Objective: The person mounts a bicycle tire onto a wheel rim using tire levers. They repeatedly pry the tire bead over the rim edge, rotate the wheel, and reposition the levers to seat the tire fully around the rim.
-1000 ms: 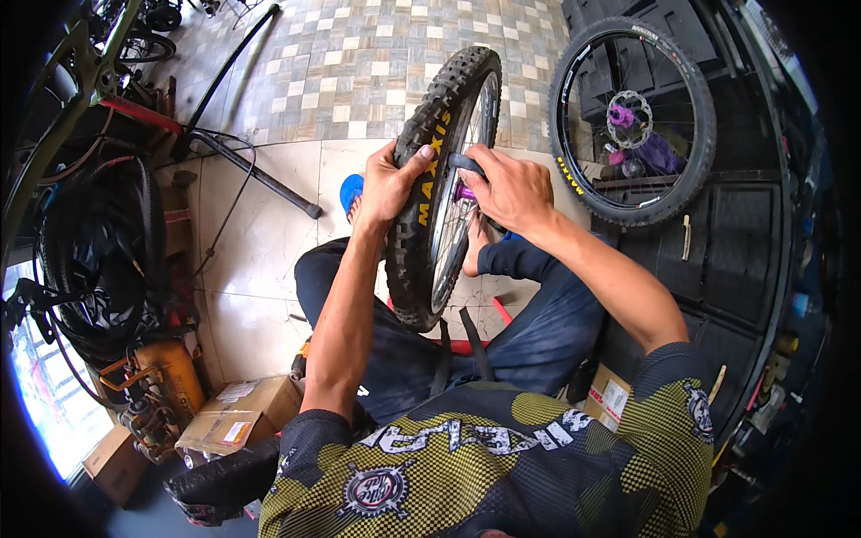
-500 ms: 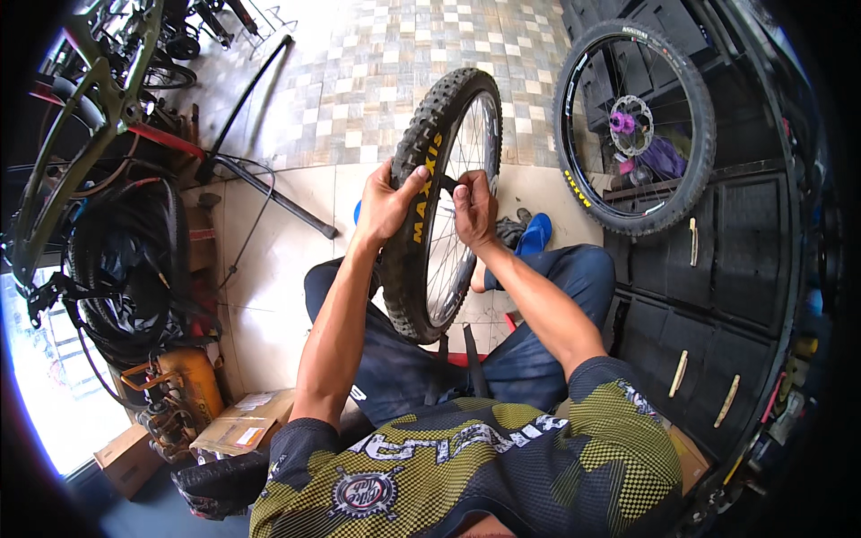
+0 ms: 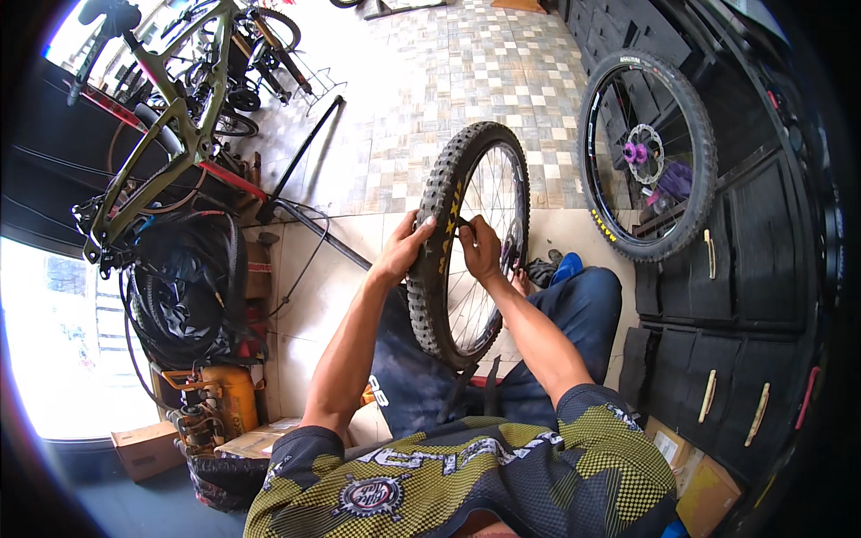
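Upright between my knees stands a bicycle wheel (image 3: 430, 316) with a black knobbly tyre and yellow lettering on its sidewall. My left hand (image 3: 403, 248) grips the tyre from the left side, its thumb lying across the tread. On the spoke side, my right hand (image 3: 482, 248) is closed at the rim's edge, thumb and fingers pinched together. A small dark piece shows at its fingertips; whether it is a tool or part of the tyre, I cannot make out.
A second wheel (image 3: 704, 170) with a purple hub leans on black cabinets (image 3: 744, 269) at right. At left are a green bike frame (image 3: 211, 99), a black pole (image 3: 309, 157), bundled tyres (image 3: 235, 278) and an orange compressor (image 3: 235, 394). Boxes (image 3: 148, 451) stand near me.
The view has shifted, so the whole scene sits lower and further right. Both hands stay at the wheel. Less of the dark piece shows at my right fingertips, which are closer to the tyre.
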Action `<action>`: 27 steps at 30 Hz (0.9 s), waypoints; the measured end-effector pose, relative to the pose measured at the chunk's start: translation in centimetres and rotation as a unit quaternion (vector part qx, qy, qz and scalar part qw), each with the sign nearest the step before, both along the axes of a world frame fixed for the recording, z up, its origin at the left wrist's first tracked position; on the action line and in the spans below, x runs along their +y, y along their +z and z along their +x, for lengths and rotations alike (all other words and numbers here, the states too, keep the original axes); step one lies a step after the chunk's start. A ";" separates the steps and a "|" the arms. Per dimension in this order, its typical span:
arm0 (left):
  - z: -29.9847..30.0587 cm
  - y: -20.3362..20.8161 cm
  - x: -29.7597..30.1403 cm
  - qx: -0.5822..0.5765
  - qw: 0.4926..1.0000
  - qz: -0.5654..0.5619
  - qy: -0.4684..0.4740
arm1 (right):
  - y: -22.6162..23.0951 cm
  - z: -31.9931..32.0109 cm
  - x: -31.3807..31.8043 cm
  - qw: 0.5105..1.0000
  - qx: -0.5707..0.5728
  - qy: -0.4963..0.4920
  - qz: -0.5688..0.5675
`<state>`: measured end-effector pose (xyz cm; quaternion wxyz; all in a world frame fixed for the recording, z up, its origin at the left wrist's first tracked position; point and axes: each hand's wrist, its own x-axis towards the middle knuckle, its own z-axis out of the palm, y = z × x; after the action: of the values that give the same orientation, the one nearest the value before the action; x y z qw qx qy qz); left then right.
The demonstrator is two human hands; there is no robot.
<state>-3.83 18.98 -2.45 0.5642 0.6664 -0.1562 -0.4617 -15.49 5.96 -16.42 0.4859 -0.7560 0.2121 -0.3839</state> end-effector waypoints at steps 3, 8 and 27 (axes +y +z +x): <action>-1.2 -0.9 0.1 0.059 0.998 -0.017 0.005 | 0.4 -1.2 -0.4 0.999 0.003 -0.033 0.009; -0.9 -2.6 0.2 0.189 0.981 -0.031 -0.014 | 1.5 -2.5 0.0 0.997 0.024 -0.032 0.070; -1.9 -4.4 -4.2 0.146 0.989 -0.017 -0.021 | 0.9 -3.1 -1.3 0.968 -0.054 0.014 0.244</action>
<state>-5.77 14.81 -6.85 0.5824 0.5782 -0.0942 -0.5635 -18.58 4.64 -15.52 0.6717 -0.5954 0.2626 -0.3540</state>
